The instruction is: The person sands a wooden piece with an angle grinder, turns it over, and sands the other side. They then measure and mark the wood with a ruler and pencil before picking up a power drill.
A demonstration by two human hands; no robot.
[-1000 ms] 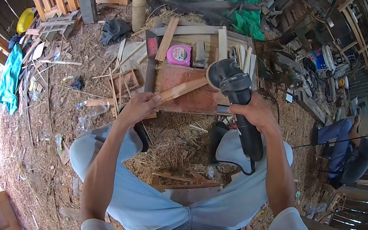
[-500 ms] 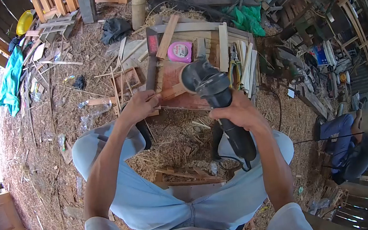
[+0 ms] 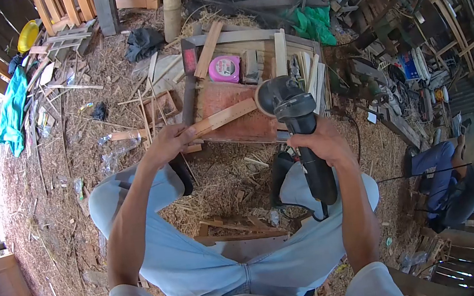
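My left hand (image 3: pixel 169 145) is closed on the near end of a thin wooden strip (image 3: pixel 225 117), which slants up to the right over the reddish work board (image 3: pixel 215 98). My right hand (image 3: pixel 322 141) wraps round the black body of an angle grinder (image 3: pixel 299 116). The grinder's round disc (image 3: pixel 264 97) is at the strip's far end. Just beyond the strip lies a pink tape measure (image 3: pixel 225 69), with a wooden block (image 3: pixel 250 66) beside it.
More wood strips (image 3: pixel 281 57) lie on the board's right side, and a flat piece (image 3: pixel 209 49) crosses its far left corner. Wood shavings (image 3: pixel 217 181) cover the ground. A person (image 3: pixel 458 189) sits at the right. Green plastic (image 3: pixel 314 25) lies behind the board.
The grinder has shifted right and slightly down with my right hand. My left hand has moved left and down, and more of the wooden strip shows.
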